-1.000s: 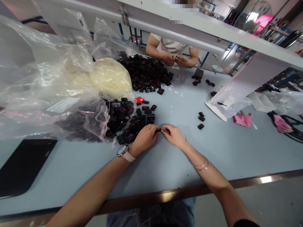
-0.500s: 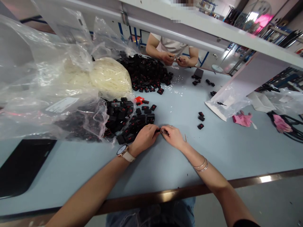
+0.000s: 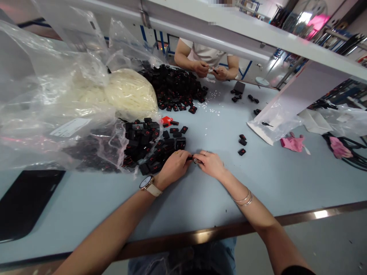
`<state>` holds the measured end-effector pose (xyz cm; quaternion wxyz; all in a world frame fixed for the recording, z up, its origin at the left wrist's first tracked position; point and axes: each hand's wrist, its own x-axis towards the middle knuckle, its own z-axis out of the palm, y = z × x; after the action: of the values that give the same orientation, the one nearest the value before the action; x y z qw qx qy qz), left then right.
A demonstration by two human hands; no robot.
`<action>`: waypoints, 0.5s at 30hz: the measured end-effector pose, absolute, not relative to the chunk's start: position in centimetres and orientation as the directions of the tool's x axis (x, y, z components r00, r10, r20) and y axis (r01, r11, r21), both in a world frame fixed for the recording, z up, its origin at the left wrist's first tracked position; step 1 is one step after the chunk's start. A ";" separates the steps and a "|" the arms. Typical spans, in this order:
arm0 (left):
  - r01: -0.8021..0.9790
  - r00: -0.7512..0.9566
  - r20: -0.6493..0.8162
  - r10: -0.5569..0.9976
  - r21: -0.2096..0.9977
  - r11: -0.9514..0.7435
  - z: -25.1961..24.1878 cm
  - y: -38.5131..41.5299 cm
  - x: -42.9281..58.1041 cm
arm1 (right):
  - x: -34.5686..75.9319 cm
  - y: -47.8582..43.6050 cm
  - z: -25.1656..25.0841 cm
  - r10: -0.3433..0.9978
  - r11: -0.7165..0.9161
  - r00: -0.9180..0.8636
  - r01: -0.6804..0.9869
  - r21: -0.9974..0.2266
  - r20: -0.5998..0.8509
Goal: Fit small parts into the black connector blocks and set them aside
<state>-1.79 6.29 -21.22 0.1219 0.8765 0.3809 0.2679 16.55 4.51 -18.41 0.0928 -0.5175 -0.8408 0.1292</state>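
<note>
My left hand (image 3: 175, 167) pinches a small black plastic part (image 3: 189, 157) between thumb and fingers, just right of a heap of black plastic parts (image 3: 164, 151) with red marks. Fingertip to fingertip with it, my right hand (image 3: 211, 165) is closed on a small shiny piece (image 3: 196, 160); its kind is too small to tell. The two held things meet or nearly meet, low over the table. My fingers cover most of both.
Clear plastic bags (image 3: 86, 80), one with cream-coloured pieces (image 3: 132, 93), fill the left. A black tray (image 3: 27, 202) lies nearer. Several loose black parts (image 3: 242, 152) and a pink glove (image 3: 293, 143) lie right. Opposite, a co-worker's hands (image 3: 210, 71) hold small parts under a shelf (image 3: 252, 38).
The whole view has shifted slightly. My right fingers have changed their grip a little on the shiny piece; my left hand keeps its pinch. The co-worker's hands have moved slightly.
</note>
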 end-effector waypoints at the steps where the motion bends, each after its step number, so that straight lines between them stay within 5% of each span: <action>1: 0.603 0.565 0.376 0.734 0.419 -0.679 -21.2 6.3 -1.8 | 16.5 4.5 -18.4 0.893 0.434 -0.449 0.852 -0.292 0.017; 5: 0.603 0.561 0.382 0.734 0.419 -0.679 -21.2 6.3 -1.8 | 16.6 4.4 -18.6 0.898 0.423 -0.439 0.852 -0.310 0.019; 8: 0.605 0.552 0.387 0.739 0.424 -0.674 -21.2 6.4 -1.8 | 16.6 4.8 -19.0 0.925 0.363 -0.371 0.792 -0.491 0.085; 12: 0.595 0.548 0.385 0.743 0.445 -0.670 -21.3 6.4 -1.9 | 16.5 5.3 -19.3 0.991 0.132 -0.067 0.590 -0.797 0.114; 15: 0.587 0.549 0.391 0.739 0.449 -0.673 -21.4 6.3 -1.9 | 16.5 5.4 -19.3 0.995 0.099 -0.026 0.480 -0.871 0.099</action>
<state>-1.87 6.32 -21.41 0.1338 0.8697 0.3813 0.2834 16.48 5.41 -19.27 0.3848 -0.5821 -0.6336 0.3342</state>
